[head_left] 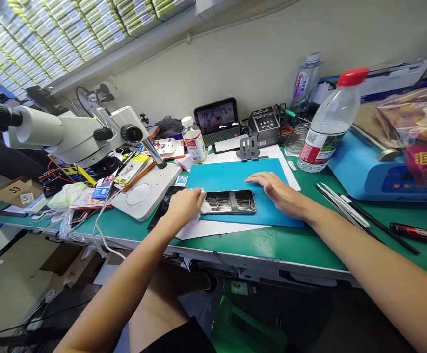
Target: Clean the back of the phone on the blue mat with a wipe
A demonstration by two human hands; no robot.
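Note:
A smartphone (231,202) lies flat on a blue mat (217,174), its dark glossy face up and reflecting the shelves. My left hand (186,203) is closed around a crumpled white tissue (205,207) and rests at the phone's left end, covering that end. To the right of the phone, my right hand (278,193) hovers or rests over the mat with its fingers stretched out and nothing in them. Under the mat, white paper (213,228) sticks out. A second dark flat object (162,208) lies partly behind my left wrist.
A microscope (69,132) with a pale base stands at left. Behind the mat are a small bottle (194,142), a screen playing video (217,117) and a black control box (265,127). At right stand a red-capped bottle (326,132), a blue machine (368,166), tweezers (342,206) and a red-black pen-like tool (419,233).

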